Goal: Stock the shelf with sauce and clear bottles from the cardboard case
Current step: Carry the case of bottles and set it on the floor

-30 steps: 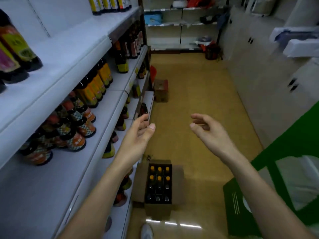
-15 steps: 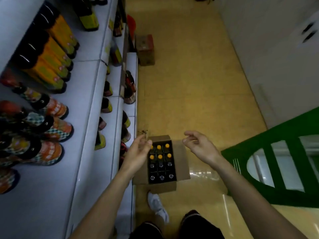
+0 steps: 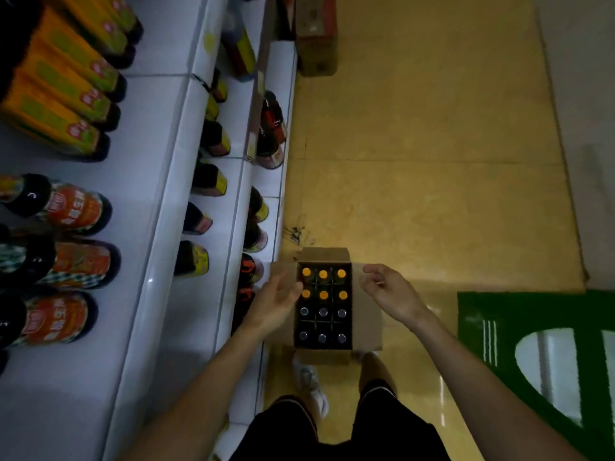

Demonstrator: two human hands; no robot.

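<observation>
Lowered over the cardboard case [image 3: 367, 332], left hand [image 3: 276, 304] and right hand [image 3: 389, 294] hang loosely spread, empty.

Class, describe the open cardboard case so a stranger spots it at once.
Find the white shelving on the left and follow its foot along the yellow floor. The cardboard case stands there, flaps open, showing six orange and six dark caps; the box farther up looks closed.

Cardboard case [image 3: 369, 324] on floor [image 3: 432, 161], just right of shelf [image 3: 156, 201]. Bottles [image 3: 323, 296] upright inside, in a grid. Left hand [image 3: 276, 302] over its left edge, right hand [image 3: 389, 292] over its right flap. Second box [image 3: 316, 34] far along the shelf base.
</observation>
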